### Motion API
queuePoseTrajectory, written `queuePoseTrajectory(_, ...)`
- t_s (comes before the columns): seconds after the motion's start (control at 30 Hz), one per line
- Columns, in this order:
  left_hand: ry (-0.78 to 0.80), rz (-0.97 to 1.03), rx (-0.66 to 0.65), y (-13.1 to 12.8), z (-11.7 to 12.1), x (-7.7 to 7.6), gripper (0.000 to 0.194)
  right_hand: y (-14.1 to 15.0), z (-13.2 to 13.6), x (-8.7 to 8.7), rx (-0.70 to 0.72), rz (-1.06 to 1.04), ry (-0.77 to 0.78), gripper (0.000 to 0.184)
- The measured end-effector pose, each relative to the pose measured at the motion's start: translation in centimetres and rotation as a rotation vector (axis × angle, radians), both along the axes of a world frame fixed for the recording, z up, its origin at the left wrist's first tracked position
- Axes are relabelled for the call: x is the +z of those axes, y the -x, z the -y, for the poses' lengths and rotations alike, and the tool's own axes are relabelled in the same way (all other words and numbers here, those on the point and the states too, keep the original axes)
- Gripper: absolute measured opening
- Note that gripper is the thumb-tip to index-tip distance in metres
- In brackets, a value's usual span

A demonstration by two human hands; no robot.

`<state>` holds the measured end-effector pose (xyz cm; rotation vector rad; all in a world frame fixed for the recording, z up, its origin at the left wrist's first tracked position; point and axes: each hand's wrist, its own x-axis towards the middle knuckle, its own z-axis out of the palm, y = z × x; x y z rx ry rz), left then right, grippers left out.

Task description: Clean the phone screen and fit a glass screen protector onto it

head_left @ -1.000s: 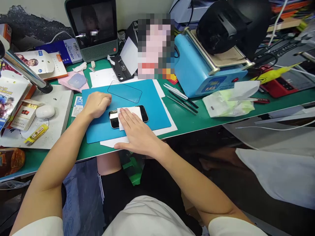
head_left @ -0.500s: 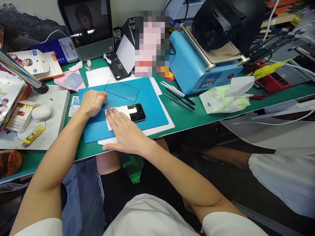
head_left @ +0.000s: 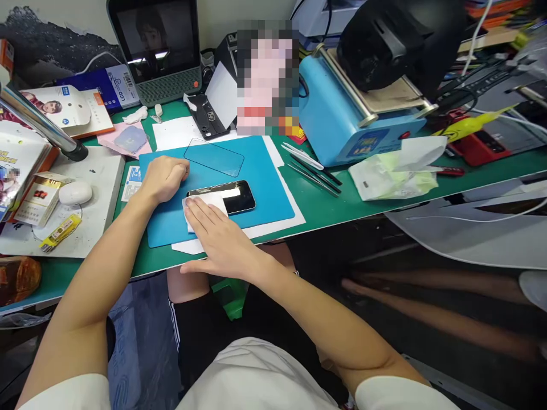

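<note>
A black-screened smartphone [head_left: 241, 197] lies flat on a blue mat [head_left: 265, 171]. My right hand [head_left: 217, 230] rests with fingers stretched out flat on a white wipe [head_left: 216, 201], pressing it against the lower left part of the phone. The thumb points left, over the mat's front edge. My left hand [head_left: 165, 177] is closed on the mat, just left of the phone and apart from it; the inside of its fingers is hidden. A clear glass screen protector [head_left: 216, 157] with a dark border lies behind the phone.
Tweezers [head_left: 314, 179] and pen-like tools lie right of the mat, before a blue machine [head_left: 333, 114]. Beyond them sits a tissue pack [head_left: 384, 176]. A tablet-like display [head_left: 156, 45] and black phone case [head_left: 207, 117] stand behind. Another person's legs [head_left: 448, 310] show at right.
My right hand and the wipe have slid slightly down towards me, baring more of the phone's screen. My left hand has barely moved. The other person's legs have shifted, with less clothing in view.
</note>
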<state>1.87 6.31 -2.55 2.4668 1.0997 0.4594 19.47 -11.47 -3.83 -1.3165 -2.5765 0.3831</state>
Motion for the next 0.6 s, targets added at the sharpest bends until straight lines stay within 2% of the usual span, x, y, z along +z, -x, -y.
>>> queuePoseTrajectory(0.33, 0.03, 0.003, 0.022, -0.09, 0.32, 0.29, 0.03, -0.02, 0.04, -0.62, -0.006, -0.022, -0.03, 0.125)
queuePoseTrajectory(0.6, 0.058, 0.023, 0.025, -0.03, 0.27, 0.29, 0.029, 0.64, 0.25, -0.01, -0.027, -0.016, 0.0, 0.123)
